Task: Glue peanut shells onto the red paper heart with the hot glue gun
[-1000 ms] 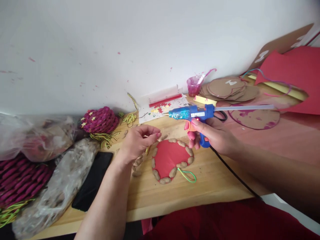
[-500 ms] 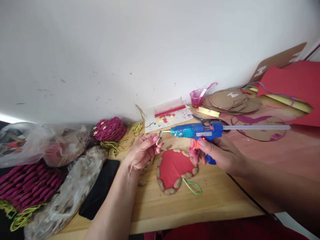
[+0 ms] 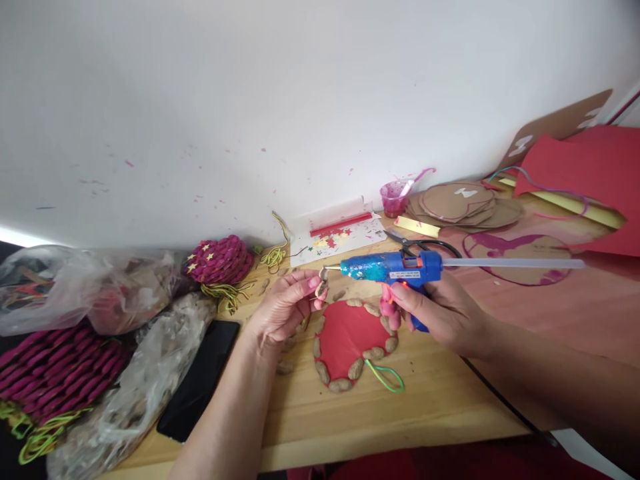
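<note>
Red heart on table, peanuts lining most of edge; upper-left stretch looks bare, border seemingly near complete. Left hand pinches single peanut at nozzle; right hand, fingers wrapped round glue gun.

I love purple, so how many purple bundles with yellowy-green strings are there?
2: a starry bundle near the wall and a striped bundle at the far left, next to a clear bag. Others may be hidden.
</note>
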The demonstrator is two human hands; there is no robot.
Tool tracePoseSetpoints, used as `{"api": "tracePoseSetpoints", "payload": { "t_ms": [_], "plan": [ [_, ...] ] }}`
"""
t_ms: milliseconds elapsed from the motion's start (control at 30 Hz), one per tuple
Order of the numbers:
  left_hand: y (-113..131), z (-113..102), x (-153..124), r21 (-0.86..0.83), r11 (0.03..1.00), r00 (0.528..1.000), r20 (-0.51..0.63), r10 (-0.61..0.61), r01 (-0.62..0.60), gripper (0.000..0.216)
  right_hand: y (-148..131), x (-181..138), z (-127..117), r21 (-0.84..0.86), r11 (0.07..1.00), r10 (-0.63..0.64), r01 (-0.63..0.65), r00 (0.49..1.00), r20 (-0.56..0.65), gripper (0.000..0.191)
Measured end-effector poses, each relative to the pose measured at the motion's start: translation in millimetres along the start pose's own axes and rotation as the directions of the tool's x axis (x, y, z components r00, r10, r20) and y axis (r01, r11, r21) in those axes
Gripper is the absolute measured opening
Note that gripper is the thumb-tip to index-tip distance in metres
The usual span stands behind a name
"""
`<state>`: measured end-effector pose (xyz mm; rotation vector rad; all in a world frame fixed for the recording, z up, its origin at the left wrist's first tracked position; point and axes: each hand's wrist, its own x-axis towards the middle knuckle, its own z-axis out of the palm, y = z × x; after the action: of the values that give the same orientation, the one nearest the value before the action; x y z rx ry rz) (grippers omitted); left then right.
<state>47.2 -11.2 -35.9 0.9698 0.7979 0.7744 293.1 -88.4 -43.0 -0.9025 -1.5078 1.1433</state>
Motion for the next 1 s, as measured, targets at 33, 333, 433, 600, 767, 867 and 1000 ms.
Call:
{"api": "tracePoseSetpoints", "payload": {
  "t_ms": [33, 333, 433, 600, 767, 867, 1000],
  "plan": [
    [-0.2, -0.1, 0.0, 0.007, 1.000, 1.000, 0.005, 0.004, -0.004, 0.035, 0.3, 0.0, 0.0, 0.004, 1.000, 0.001, -0.001, 1.000, 0.000, 0.036],
    [-1.1, -1.5, 0.2, 0.020, 1.000, 1.000, 0.030, 0.008, -0.008, 0.034, -1.1, 0.0, 0.4, 0.007, 1.000, -0.008, 0.008, 1.000, 0.004, 0.038],
    [-1.8, -1.9, 0.2, 0.015, 1.000, 0.999, 0.034, 0.007, -0.007, 0.033, -1.3, 0.7, 0.3, -0.002, 1.000, -0.019, 0.019, 1.000, 0.011, 0.038],
    [-2.2, -2.2, 0.0, -0.001, 1.000, 0.999, 0.030, 0.013, -0.013, 0.032, -0.8, 1.5, 0.7, -0.013, 0.999, -0.033, 0.033, 0.999, 0.001, 0.036],
    [-2.3, -2.1, 0.4, -0.008, 1.000, 1.000, 0.023, 0.018, -0.018, 0.032, 0.7, 1.2, 0.7, -0.020, 0.999, -0.045, 0.045, 0.999, 0.000, 0.037],
    [-2.3, -2.4, 0.4, -0.024, 1.000, 1.000, 0.012, 0.010, -0.009, 0.033, 1.1, 1.8, 0.2, -0.024, 0.998, -0.051, 0.051, 0.999, -0.005, 0.037],
    [-1.0, -2.7, 0.0, -0.034, 0.999, 1.000, 0.015, 0.011, -0.011, 0.034, 0.4, 2.7, 0.0, -0.031, 0.998, -0.056, 0.056, 0.998, -0.003, 0.036]
  ]
}}
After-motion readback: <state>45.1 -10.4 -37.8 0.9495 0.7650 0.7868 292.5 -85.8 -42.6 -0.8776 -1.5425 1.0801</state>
